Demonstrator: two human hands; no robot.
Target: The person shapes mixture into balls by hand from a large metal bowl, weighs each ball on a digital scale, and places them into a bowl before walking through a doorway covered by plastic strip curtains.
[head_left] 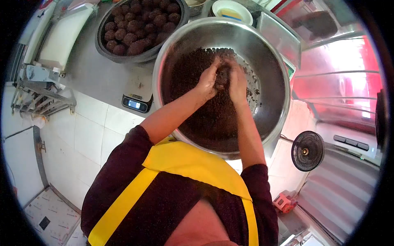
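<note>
Inside a large steel bowl [283, 88] lies a heap of dark brown crumbs [209, 119]. Over the heap, my left hand [208, 80] and my right hand [237, 84] cup a dark crumb-coated ball [223, 77] between their palms. The fingers of both hands curve round it, and they hide much of its surface. To the upper left, a dark oval tub [107, 56] is piled with several similar crumb-coated balls [133, 26].
Left of the bowl, a digital scale display [135, 104] sits at the edge of the steel counter [88, 61]. Behind the bowl stands a white dish [242, 10] with something blue in it. A round black fan [307, 151] is to the right.
</note>
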